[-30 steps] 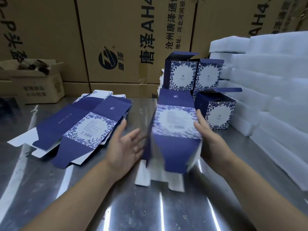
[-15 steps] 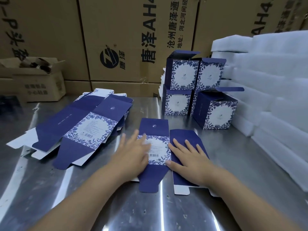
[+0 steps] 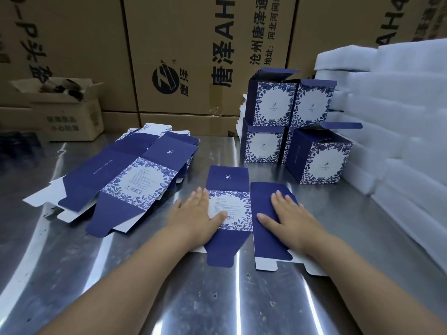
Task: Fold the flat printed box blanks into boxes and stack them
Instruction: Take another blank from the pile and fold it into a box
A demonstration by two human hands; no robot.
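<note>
Flat navy-and-white floral-printed cardboard box blank (image 3: 229, 180) is lying on the shiny steel tabletop (image 3: 217, 298), centre-front. Left hand (image 3: 196, 211) is pressing flat on its printed label panel, fingers straight & open. Right hand (image 3: 287, 213) is lying flat on the navy side panel, also open, gripping nothing. Pile of the same flat blanks (image 3: 135, 175) is sitting to the left, apart. Folded navy floral boxes (image 3: 275, 105) are standing behind w/ lids up, some stacked two-high, beside white foam sheets (image 3: 399, 117). Brown cardboard cartons (image 3: 193, 44) are lining the back.
</note>
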